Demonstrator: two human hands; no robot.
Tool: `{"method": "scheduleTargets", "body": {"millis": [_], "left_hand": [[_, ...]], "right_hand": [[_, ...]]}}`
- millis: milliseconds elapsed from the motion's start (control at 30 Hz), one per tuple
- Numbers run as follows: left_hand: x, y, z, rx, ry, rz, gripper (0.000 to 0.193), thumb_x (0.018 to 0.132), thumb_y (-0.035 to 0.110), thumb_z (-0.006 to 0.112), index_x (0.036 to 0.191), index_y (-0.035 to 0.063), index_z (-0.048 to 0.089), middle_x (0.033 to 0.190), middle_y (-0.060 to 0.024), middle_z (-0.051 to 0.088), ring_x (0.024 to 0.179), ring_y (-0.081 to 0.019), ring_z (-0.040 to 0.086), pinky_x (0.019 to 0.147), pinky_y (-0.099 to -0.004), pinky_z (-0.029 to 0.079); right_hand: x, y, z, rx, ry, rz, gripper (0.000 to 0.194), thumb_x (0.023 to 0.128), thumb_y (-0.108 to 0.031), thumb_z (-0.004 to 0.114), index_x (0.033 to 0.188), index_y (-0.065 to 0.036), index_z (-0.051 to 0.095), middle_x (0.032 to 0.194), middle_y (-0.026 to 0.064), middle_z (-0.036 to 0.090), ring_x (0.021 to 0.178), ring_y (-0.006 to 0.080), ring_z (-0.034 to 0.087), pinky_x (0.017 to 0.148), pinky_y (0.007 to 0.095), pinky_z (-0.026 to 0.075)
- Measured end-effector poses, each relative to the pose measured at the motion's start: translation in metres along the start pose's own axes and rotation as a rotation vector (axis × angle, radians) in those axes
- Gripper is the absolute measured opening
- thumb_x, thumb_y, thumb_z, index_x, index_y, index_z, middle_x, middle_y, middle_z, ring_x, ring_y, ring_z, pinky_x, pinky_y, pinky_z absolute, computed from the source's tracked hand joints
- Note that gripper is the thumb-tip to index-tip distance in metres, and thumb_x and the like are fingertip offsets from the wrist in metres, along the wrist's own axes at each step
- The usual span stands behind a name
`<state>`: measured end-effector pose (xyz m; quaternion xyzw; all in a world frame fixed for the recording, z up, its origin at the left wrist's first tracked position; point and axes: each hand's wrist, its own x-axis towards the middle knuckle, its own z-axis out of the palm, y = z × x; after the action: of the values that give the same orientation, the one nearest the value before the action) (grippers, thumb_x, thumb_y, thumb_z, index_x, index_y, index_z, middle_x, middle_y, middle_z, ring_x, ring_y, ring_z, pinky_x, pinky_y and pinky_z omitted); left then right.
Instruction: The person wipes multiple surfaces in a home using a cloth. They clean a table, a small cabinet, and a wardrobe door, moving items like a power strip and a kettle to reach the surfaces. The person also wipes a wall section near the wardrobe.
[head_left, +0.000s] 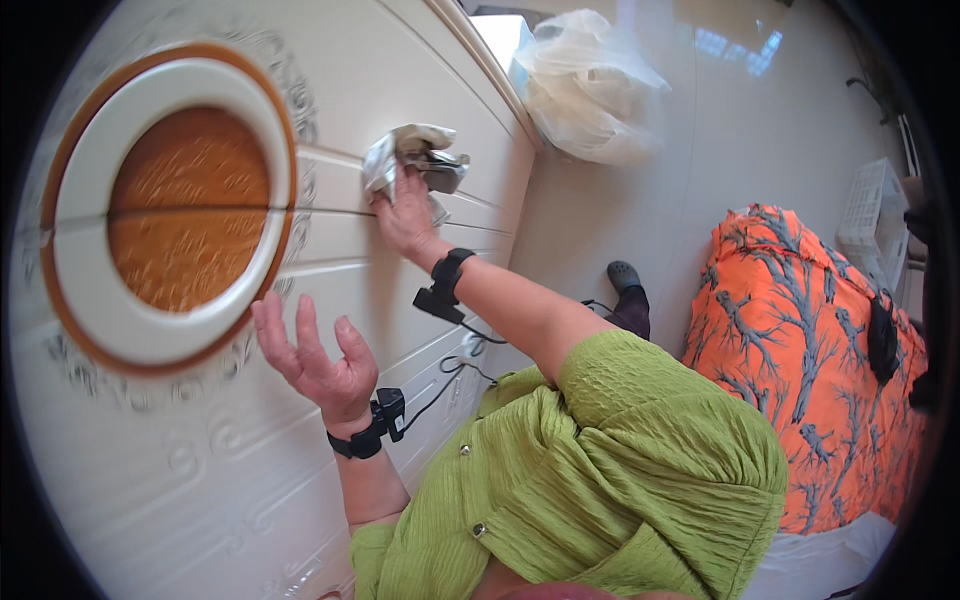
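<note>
My right hand (409, 214) presses a crumpled, pale patterned cloth (390, 161) against the front of a white panelled wardrobe (352, 247). Its fingers are partly hidden by the folds. My left hand (319, 364) is raised in front of the wardrobe, empty, with fingers spread. It is nearest the lower rim of a round white ring ornament (79, 277) edged in brown, and I cannot tell whether it touches the surface. Inside the ring is an orange-brown textured disc (187, 255), crossed by a door seam. Raised scrollwork surrounds the ornament.
A translucent plastic bag (596, 90), filled, stands by the wardrobe's end beside a white box (502, 41). Orange tree-print fabric (795, 360) covers something bulky at right. Behind it is a white plastic crate (874, 217). Cables (439, 394) hang from my black wristbands near the wardrobe.
</note>
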<state>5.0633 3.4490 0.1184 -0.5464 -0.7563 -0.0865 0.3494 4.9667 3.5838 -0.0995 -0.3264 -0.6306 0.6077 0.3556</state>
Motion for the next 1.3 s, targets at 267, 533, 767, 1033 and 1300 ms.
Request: {"method": "scheduleTargets", "body": {"millis": [267,533,767,1033,1300], "left_hand": [[0.065,-0.011,0.084,0.658,-0.022,-0.079,0.054,0.098,0.046,0.053,0.141,0.0138,0.057,0.155,-0.0197,0.042,0.148,-0.037,0.032,0.124,-0.0511,0.001],[0.037,-0.049,0.108,1.11,0.098,0.036,0.067,0.096,0.057,0.051,0.142,0.008,0.053,0.148,-0.0207,0.052,0.128,-0.0331,0.054,0.101,-0.0427,0.033],[0.021,-0.057,0.1,1.259,-0.002,0.052,0.073,0.096,0.043,0.054,0.143,-0.0093,0.034,0.142,-0.0316,0.046,0.121,-0.0468,0.05,0.1,-0.0547,0.037],[0.015,-0.048,0.108,1.201,-0.05,-0.085,0.072,0.096,0.04,0.059,0.142,-0.0102,0.036,0.136,-0.0309,0.051,0.117,-0.0438,0.054,0.102,-0.0482,0.041],[0.025,-0.039,0.115,1.159,-0.124,-0.067,0.075,0.096,0.044,0.058,0.142,-0.0106,0.037,0.136,-0.0315,0.051,0.118,-0.0446,0.054,0.102,-0.0495,0.041]], "right_hand": [[0.074,0.069,-0.044,0.425,-0.097,0.556,0.075,0.096,-0.039,0.053,0.156,-0.003,0.024,0.148,0.0296,0.037,0.138,0.047,0.036,0.113,0.054,0.035],[0.135,0.071,-0.052,0.001,0.082,-0.246,0.078,0.077,-0.013,0.067,0.149,-0.008,0.038,0.14,0.0256,0.042,0.131,0.0489,0.037,0.11,0.0553,0.03],[0.21,0.224,-0.037,-0.108,0.203,0.223,0.05,0.098,-0.024,0.049,0.144,-0.004,0.045,0.144,0.0265,0.042,0.131,0.0445,0.039,0.112,0.0518,0.031],[0.246,0.392,-0.054,0.375,0.132,0.899,0.07,0.1,-0.05,0.04,0.153,-0.004,0.031,0.151,0.0276,0.04,0.136,0.046,0.04,0.112,0.0489,0.034],[0.227,0.294,-0.048,0.387,0.2,0.238,0.053,0.102,-0.035,0.046,0.143,-0.001,0.043,0.146,0.0235,0.044,0.132,0.0457,0.041,0.113,0.048,0.032]]}}
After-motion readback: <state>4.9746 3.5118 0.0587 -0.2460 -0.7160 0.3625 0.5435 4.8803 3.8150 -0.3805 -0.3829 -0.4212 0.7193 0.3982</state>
